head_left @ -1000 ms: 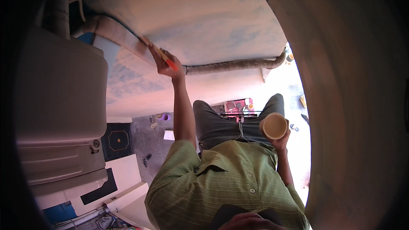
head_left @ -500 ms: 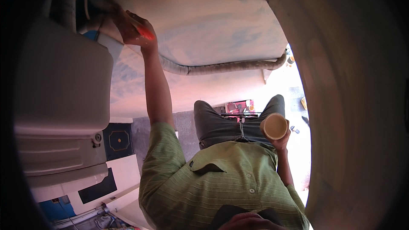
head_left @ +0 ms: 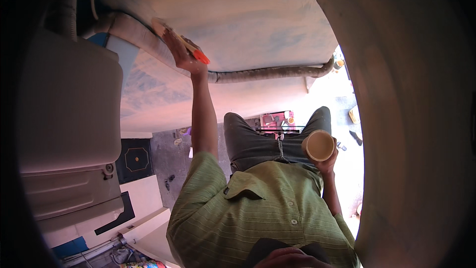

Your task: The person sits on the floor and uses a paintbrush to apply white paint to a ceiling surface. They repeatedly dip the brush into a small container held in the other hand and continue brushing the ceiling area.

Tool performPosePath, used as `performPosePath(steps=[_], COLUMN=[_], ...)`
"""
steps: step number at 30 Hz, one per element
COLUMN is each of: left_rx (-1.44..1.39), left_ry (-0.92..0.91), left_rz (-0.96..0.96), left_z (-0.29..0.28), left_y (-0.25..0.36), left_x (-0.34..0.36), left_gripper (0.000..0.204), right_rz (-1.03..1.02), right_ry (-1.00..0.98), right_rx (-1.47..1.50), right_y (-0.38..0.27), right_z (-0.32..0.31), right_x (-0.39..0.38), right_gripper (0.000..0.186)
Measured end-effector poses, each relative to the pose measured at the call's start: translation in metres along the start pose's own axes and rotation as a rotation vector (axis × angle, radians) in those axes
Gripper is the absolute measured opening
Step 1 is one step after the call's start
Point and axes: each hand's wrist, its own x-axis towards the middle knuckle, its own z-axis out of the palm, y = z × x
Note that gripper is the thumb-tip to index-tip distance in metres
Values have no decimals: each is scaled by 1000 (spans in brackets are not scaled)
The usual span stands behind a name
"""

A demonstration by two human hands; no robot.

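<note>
Gripping a red-ended brush (head_left: pixel 200 55) in left hand (head_left: pixel 187 59), near bendy pipe (head_left: pixel 270 73) and patchy wall (head_left: pixel 248 25); far apart, holding a round cup (head_left: pixel 306 150) in right hand (head_left: pixel 327 163).

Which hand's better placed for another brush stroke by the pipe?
Left, probably: the left hand holds the brush up beside the pipe, while the right hand is occupied with a cup, farther from the pipe.

No words, labels, brands, numbers or signs can be read, whether on the brush (head_left: pixel 201 56) in the left hand (head_left: pixel 185 59), the cup (head_left: pixel 319 147) in the right hand (head_left: pixel 327 165), or the pale boxy unit (head_left: pixel 72 109) left of the left hand.
</note>
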Motion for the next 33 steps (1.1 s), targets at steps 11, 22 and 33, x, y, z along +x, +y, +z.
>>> performPosePath(steps=[11, 22, 33], left_rx=[-171, 42, 80], left_ry=[43, 242, 323], left_rz=[-175, 243, 165], left_z=[-29, 5, 11], left_y=[39, 2, 3], left_x=[-22, 142, 136], left_gripper=[41, 34, 27], right_rz=[-75, -74, -64], right_ry=[34, 41, -39], right_rx=[-33, -39, -21], right_y=[-1, 10, -2], right_z=[-2, 3, 4], right_x=[3, -2, 3], right_gripper=[71, 71, 68])
